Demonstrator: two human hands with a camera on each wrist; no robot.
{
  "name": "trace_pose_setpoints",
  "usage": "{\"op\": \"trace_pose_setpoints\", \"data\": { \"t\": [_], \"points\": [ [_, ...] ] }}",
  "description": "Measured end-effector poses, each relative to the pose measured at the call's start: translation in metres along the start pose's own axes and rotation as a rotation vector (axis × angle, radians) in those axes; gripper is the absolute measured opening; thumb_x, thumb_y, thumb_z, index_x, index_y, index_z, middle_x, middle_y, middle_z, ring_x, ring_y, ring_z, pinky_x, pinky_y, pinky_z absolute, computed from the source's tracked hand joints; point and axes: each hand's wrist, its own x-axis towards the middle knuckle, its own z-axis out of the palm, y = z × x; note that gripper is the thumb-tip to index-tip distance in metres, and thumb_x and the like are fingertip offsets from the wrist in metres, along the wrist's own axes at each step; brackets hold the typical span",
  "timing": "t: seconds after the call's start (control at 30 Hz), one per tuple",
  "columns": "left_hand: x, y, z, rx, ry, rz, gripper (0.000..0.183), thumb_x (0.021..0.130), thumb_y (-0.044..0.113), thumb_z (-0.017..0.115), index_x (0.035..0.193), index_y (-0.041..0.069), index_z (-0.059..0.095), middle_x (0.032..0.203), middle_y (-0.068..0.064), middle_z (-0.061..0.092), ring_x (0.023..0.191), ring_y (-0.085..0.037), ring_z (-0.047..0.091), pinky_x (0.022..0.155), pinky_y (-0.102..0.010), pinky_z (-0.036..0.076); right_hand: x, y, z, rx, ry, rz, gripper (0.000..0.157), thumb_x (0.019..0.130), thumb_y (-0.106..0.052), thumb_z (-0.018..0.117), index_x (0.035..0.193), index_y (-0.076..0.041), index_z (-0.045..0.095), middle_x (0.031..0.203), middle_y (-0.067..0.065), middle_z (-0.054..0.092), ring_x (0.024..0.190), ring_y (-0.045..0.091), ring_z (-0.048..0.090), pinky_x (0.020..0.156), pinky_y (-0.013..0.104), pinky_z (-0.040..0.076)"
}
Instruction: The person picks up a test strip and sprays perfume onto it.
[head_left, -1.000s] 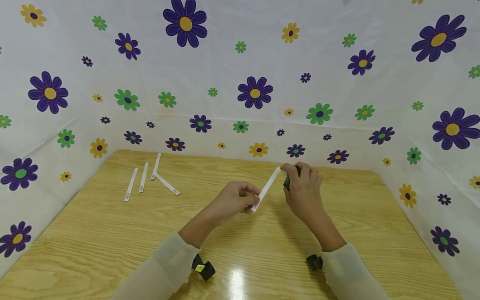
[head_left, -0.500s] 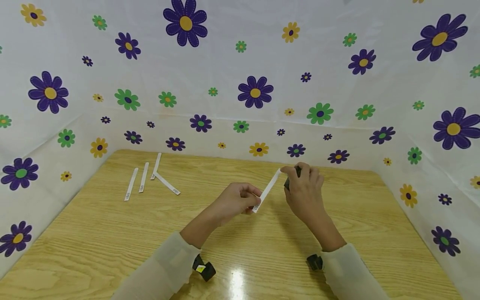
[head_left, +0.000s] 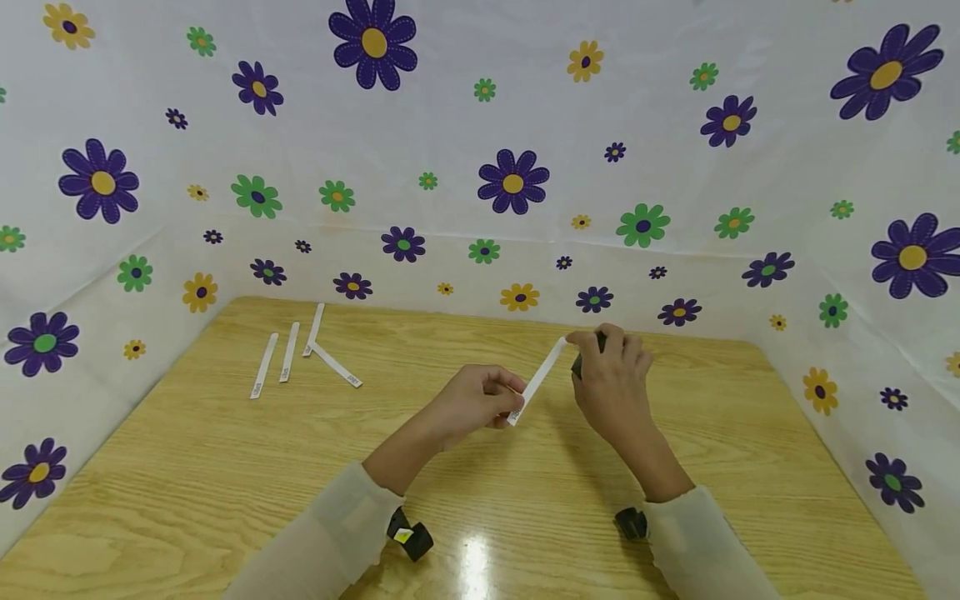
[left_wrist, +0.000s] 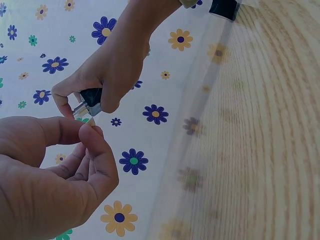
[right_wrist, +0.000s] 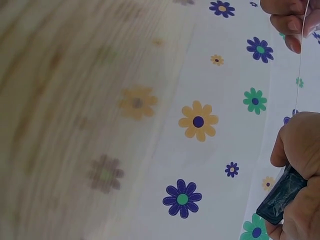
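Observation:
In the head view my left hand (head_left: 476,400) pinches a white paper strip (head_left: 542,377) near its printed lower end, between thumb and fingers. The strip slants up toward my right hand (head_left: 617,387), which grips a small dark spray bottle (head_left: 577,365). My right index finger reaches over the bottle's top, beside the far end of the strip. A silver sprayer neck (left_wrist: 82,109) on the bottle shows in the left wrist view, just beyond my left fingertips. Edge-on, the strip (right_wrist: 301,65) looks like a thin line in the right wrist view. Fingers cover much of the bottle.
At the back left of the wooden table (head_left: 337,492) lie two separate white strips (head_left: 264,367), then another strip (head_left: 316,325) whose lower end meets a slanted one (head_left: 335,364). Flower-printed white cloth (head_left: 420,150) walls off the back and both sides.
Both hands stay almost in place, still holding the strip and the bottle. The strip's far part now bows slightly. The head view has shifted a little.

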Motion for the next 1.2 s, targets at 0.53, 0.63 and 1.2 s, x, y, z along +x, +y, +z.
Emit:
{"op": "trace_pose_setpoints", "data": {
  "t": [0.53,0.63,1.2],
  "points": [
    [-0.0015,0.0029,0.0007,0.006,0.006,-0.005,0.018,0.099,0.004,0.065,0.116,-0.003,0.067,0.097,-0.012,0.065,0.078,-0.018,0.059,0.070,-0.026,0.056,0.0049,-0.0079,-0.0094,0.005,-0.066,0.053,0.057,0.084,-0.001,0.080,0.130,-0.016,0.050,0.129,0.032,0.044,0.110,0.053,0.038,0.083,0.062,0.033],
    [-0.0017,0.0027,0.0003,0.008,0.006,-0.004,0.018,0.100,0.005,0.065,0.116,-0.003,0.067,0.096,-0.012,0.065,0.078,-0.017,0.059,0.070,-0.026,0.056,0.0045,-0.0090,-0.0096,0.004,-0.066,0.049,0.056,0.083,0.000,0.080,0.129,-0.015,0.051,0.129,0.032,0.044,0.110,0.053,0.039,0.082,0.062,0.034],
    [-0.0003,0.0008,0.0001,-0.002,0.007,-0.022,0.018,0.099,0.004,0.067,0.116,-0.001,0.067,0.099,-0.013,0.065,0.081,-0.018,0.061,0.071,-0.027,0.056,0.0013,-0.0073,-0.0061,-0.007,-0.064,0.034,0.055,0.083,0.000,0.080,0.128,-0.015,0.052,0.128,0.032,0.045,0.109,0.053,0.041,0.082,0.063,0.035]
  ]
}}
